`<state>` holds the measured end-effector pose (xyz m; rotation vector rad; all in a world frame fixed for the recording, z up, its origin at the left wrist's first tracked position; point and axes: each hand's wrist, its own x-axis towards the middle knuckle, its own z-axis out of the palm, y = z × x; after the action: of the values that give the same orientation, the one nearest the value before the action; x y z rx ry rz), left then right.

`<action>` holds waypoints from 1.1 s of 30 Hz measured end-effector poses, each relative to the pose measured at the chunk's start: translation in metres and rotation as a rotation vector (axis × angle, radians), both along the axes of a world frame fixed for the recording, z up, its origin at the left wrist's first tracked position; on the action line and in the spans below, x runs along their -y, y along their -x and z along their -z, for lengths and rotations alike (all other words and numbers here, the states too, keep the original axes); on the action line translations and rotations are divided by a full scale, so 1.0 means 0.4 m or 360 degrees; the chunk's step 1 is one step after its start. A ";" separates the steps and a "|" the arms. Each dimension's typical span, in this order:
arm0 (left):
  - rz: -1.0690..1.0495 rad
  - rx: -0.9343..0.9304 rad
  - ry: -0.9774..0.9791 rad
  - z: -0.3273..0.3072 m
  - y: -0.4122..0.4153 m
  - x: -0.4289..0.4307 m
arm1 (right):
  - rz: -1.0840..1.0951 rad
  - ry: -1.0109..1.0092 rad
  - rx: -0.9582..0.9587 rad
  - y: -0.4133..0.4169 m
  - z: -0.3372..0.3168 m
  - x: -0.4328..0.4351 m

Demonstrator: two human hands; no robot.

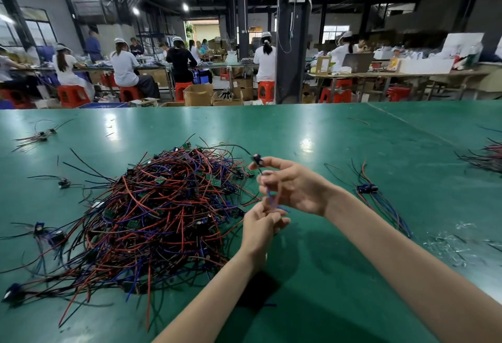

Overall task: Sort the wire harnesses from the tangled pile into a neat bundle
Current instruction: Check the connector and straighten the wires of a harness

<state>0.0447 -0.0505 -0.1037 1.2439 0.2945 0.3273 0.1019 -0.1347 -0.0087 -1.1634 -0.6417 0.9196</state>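
Wire harnesses (163,215) lie in a tangled pile of red, blue and black leads on the left half of the green surface (312,274), with a few stray ones (40,135) scattered further left. Just right of the pile, the left hand (260,224) pinches the lower blue lead of a single harness (257,158), while the right hand (289,184) above it pinches the same harness by its small dark part, holding it off the surface. Further right a small bundle (366,188) lies with its leads trailing toward the near edge, and another heap (489,158) sits at the far right.
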 end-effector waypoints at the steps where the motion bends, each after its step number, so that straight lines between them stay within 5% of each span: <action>1: -0.0010 0.0033 0.0040 -0.002 0.002 0.004 | 0.0091 0.0011 0.0018 -0.002 0.014 0.021; 9: -0.0049 0.0214 -0.0101 -0.025 0.025 0.024 | 0.0769 0.0335 0.0385 0.002 0.128 0.128; 24: 0.0049 0.0143 -0.0019 -0.045 0.037 0.021 | 0.1092 0.0540 0.1200 0.076 0.182 0.135; 33: 0.0110 0.0113 0.0066 -0.040 0.037 0.007 | 0.1048 0.0504 0.0969 0.085 0.180 0.131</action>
<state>0.0297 -0.0533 -0.0878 1.1959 0.1958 0.3036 0.0679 -0.1870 -0.0807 -1.8213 -0.5373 0.0886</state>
